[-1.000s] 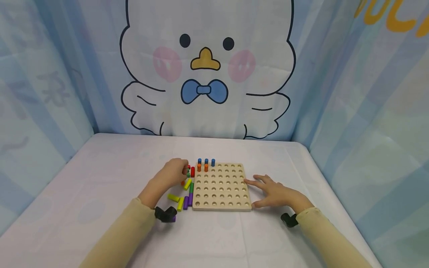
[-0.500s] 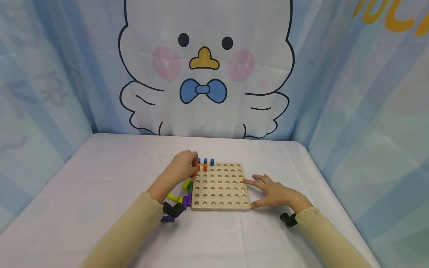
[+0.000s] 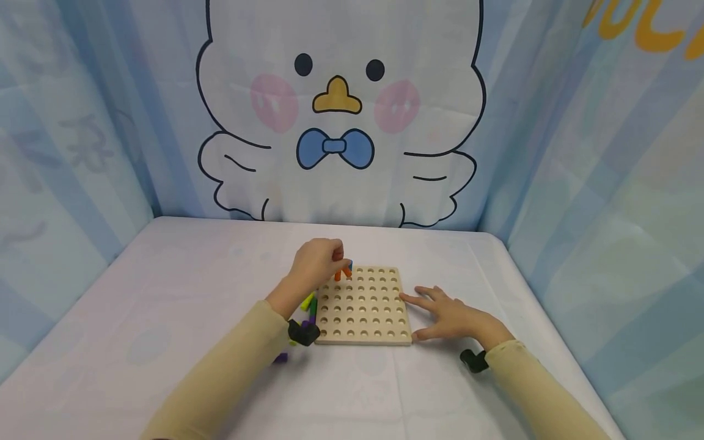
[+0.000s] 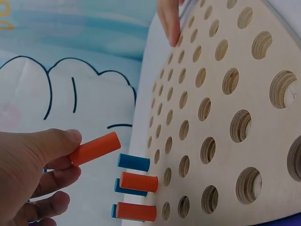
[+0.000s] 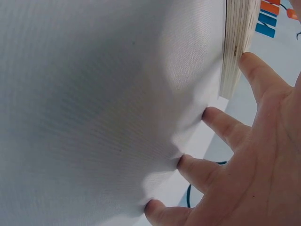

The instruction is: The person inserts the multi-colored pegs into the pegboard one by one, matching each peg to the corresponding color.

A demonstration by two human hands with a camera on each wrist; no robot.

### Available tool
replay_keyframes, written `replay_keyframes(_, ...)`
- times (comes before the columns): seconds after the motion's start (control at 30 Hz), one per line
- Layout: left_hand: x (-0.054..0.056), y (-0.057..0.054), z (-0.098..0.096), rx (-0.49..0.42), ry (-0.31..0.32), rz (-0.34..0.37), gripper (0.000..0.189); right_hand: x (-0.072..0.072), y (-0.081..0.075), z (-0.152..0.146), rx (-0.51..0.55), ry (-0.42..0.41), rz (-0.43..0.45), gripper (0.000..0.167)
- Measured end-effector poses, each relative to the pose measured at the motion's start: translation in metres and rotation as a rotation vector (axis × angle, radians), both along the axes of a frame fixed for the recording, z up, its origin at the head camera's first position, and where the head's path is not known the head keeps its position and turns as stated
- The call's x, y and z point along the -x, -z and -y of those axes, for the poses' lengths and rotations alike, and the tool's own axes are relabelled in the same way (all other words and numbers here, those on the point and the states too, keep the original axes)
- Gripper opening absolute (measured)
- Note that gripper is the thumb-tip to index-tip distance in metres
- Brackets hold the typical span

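My left hand (image 3: 316,263) pinches an orange peg (image 4: 96,149) between thumb and fingers, above the back left part of a wooden pegboard (image 3: 363,342). In the left wrist view the peg is tilted and apart from the holes. Blue pegs (image 4: 134,162) stand in the back row, and two orange pegs (image 4: 137,212) stand in the row before them; in the head view the left hand hides most of these. My right hand (image 3: 453,319) is spread at the board's right side, a fingertip against its edge (image 5: 230,52) and other fingertips on the tablecloth.
Loose pegs lie left of the board, partly behind the left forearm: yellow (image 3: 306,301), green (image 3: 313,307) and purple (image 3: 281,358). A white cloth (image 3: 165,318) covers the table. Printed curtains (image 3: 341,189) enclose the back and sides.
My left hand has moved from the loose pegs rightward and away from me, over the board's back rows, and now holds an orange peg there. The right hand has stayed in place.
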State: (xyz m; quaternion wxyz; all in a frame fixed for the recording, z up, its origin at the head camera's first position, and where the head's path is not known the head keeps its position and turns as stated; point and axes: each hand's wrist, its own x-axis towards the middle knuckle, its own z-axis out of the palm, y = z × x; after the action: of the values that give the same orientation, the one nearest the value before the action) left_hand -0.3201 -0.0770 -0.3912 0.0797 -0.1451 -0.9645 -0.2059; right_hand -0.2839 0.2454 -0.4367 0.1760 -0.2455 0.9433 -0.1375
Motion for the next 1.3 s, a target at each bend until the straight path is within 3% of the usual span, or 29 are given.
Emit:
replay_keyframes(0.37,0.016,0.018,-0.009,0.096,-0.004,-0.061,0.026,0.000,0.000,0.000,-0.011,0.000,0.001,0.089)
replay_keyframes(0.53,0.021,0.026,-0.011,0.115,0.031,-0.085,0.029,-0.001,-0.001,0.001,-0.009,0.007,0.010,0.090)
replay_keyframes(0.8,0.022,0.032,-0.015,0.148,0.036,-0.115,0.030,-0.002,-0.002,0.001,-0.009,0.007,0.002,0.090)
replay_keyframes(1.03,0.021,0.032,-0.016,0.156,0.041,-0.101,0.027,-0.002,-0.002,0.001,-0.001,-0.007,-0.004,0.090)
replay_keyframes(1.3,0.017,0.034,-0.014,0.179,0.108,-0.126,0.024,-0.005,-0.004,0.004,-0.004,0.002,-0.003,0.089)
